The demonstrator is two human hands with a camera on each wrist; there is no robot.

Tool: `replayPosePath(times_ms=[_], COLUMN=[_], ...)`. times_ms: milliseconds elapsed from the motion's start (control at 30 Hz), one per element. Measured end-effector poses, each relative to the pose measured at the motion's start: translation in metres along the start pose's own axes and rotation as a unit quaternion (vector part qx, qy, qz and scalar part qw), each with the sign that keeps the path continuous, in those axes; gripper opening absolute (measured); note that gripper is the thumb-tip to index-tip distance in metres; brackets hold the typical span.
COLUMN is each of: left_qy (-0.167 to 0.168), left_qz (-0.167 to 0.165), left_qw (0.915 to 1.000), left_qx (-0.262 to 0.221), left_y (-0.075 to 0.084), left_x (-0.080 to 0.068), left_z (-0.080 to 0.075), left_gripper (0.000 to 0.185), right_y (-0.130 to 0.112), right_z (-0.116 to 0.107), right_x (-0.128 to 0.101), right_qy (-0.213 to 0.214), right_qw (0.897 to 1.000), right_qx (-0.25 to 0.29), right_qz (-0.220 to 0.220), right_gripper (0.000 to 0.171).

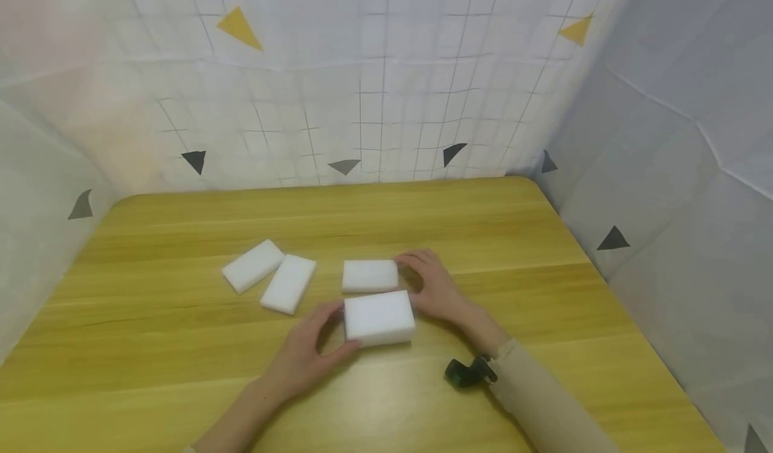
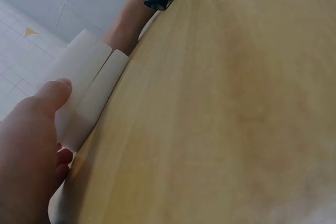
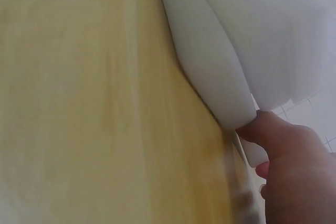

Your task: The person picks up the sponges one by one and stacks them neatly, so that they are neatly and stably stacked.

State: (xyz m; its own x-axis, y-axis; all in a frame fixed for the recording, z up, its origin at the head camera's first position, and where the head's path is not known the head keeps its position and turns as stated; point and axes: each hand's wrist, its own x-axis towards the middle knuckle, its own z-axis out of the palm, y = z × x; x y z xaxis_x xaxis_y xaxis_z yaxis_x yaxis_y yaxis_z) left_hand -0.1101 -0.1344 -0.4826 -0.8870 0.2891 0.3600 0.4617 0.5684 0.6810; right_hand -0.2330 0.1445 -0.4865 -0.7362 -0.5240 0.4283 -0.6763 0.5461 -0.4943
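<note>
Scanning left to right on the surface (image 1: 181,345): two white foam blocks lie apart from the hands, the far-left block (image 1: 253,266) angled, the second block (image 1: 288,284) touching or just beside it at one corner; which, I cannot tell.

Next, the left hand (image 1: 304,359). Its thumb sits on the left end of the near block (image 1: 379,317), fingers curled under and round the near-left corner, so it grips that end. The near block's long axis runs left-right across the surface, directly right of the left hand.

Behind it lies the far block (image 1: 370,276), same left-right axis, just beside the near block, a thin gap or contact, hard to tell. The right hand (image 1: 435,290) holds the far block's right end, fingers curled over that end. The right hand also sits just right of the near block's right end, so both hands flank it.

Views: head shows the full layout and all four blocks. Left wrist shows only the thumb (image 2: 50,95) pressed on a block end, with the two blocks edge to edge. Right wrist shows a fingertip (image 3: 268,127) pinching a block corner; blocks otherwise blurred.
</note>
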Motion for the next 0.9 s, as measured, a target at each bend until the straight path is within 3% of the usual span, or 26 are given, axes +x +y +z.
replayPosePath(times_ms=[233, 467, 900], left_qy=[-0.008, 0.001, 0.003], left_qz=[-0.013, -0.001, 0.002], left_qw=[0.9999, 1.0, 1.0], left_qx=[0.0, -0.006, 0.007], left_y=[0.003, 0.003, 0.002], left_x=[0.0, 0.001, 0.0], left_z=[-0.002, -0.002, -0.001], left_gripper=[0.068, 0.064, 0.065], right_y=[0.002, 0.003, 0.006], right_z=[-0.007, -0.017, -0.023], right_x=[-0.007, -0.018, -0.034], right_qy=[-0.004, 0.003, 0.045], right_qw=[1.0, 0.999, 0.998], right_qx=[0.016, 0.021, -0.003], right_qz=[0.023, 0.039, 0.031], right_gripper=[0.062, 0.062, 0.059])
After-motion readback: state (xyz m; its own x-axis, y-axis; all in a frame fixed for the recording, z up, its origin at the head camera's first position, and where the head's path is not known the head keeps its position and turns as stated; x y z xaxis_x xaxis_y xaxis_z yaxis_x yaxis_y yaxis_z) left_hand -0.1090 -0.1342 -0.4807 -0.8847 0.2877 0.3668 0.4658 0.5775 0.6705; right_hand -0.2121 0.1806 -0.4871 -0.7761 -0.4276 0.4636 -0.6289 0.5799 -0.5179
